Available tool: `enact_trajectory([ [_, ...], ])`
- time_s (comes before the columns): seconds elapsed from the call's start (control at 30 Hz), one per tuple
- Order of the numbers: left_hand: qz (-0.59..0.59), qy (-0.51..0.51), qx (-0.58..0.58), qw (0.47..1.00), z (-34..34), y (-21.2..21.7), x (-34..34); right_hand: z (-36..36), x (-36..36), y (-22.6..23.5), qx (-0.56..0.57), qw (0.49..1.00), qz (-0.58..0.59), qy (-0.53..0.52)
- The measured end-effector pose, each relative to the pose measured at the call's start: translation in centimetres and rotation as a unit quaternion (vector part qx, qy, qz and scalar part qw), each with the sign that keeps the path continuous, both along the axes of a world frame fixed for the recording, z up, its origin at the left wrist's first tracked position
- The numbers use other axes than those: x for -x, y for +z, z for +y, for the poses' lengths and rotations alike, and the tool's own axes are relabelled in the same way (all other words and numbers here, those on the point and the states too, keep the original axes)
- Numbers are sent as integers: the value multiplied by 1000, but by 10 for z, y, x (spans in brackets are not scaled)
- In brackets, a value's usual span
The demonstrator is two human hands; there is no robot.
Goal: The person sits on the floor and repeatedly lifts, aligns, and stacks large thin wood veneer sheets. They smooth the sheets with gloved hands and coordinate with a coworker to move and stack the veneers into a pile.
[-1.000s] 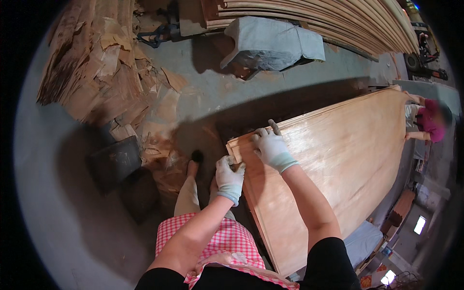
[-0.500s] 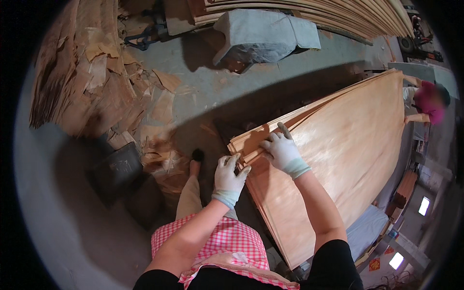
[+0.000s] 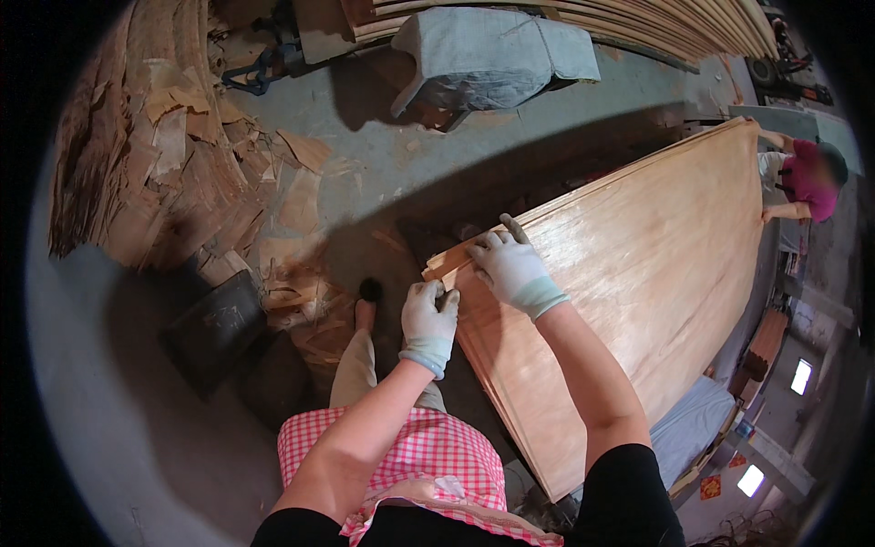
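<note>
A wide stack of thin tan wood veneer sheets [image 3: 620,301] spreads before me to the right. My left hand [image 3: 428,319], in a white glove with darker fingertips, is closed at the near-left corner, its fingers pinched on the sheet edge. Gloved alike, my right hand [image 3: 512,271] lies on the top sheet near its left edge, fingers spread and one reaching over the edge. Its fingertips touch the wood. At the far end, a person [image 3: 809,182] in a magenta top and dark cap has both hands on the sheet's edge.
Torn veneer scraps [image 3: 169,155] pile up at the left, with pieces scattered on the floor. A dark box [image 3: 214,319] sits near my foot. Beyond the stack are a grey cloth-covered object [image 3: 492,59] and stacked long boards [image 3: 638,23]. Blue-grey sheeting [image 3: 693,433] lies at the right.
The top sheet's raised near-left edge has come down flatter onto the stack. Both my hands have shifted slightly left and away from me, the right one more.
</note>
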State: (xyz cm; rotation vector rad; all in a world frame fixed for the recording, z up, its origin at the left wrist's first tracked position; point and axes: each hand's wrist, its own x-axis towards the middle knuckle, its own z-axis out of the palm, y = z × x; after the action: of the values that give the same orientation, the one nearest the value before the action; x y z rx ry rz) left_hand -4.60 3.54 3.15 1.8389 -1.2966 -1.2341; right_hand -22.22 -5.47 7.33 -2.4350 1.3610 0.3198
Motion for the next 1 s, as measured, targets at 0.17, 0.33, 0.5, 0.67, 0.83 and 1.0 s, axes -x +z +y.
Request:
enact_trajectory([
  [0.17,18,17,1,1000,11,-3,1,-7,-7,4,-34,997,67,12],
  [0.33,75,79,-51,993,6,6,6,-8,-4,16,-36,999,34,2],
  [0.5,-11,9,-12,1000,4,8,2,-17,5,21,-138,990,-29,-32],
  [0.67,-3,25,13,1000,-3,-17,0,-25,4,-5,-135,989,-55,-40],
  [0.83,-21,44,-41,998,-11,-20,4,-30,4,-19,-145,987,-44,-60],
  [1.0,4,52,-117,992,-18,-18,2,-53,-12,-1,-285,952,34,-108],
])
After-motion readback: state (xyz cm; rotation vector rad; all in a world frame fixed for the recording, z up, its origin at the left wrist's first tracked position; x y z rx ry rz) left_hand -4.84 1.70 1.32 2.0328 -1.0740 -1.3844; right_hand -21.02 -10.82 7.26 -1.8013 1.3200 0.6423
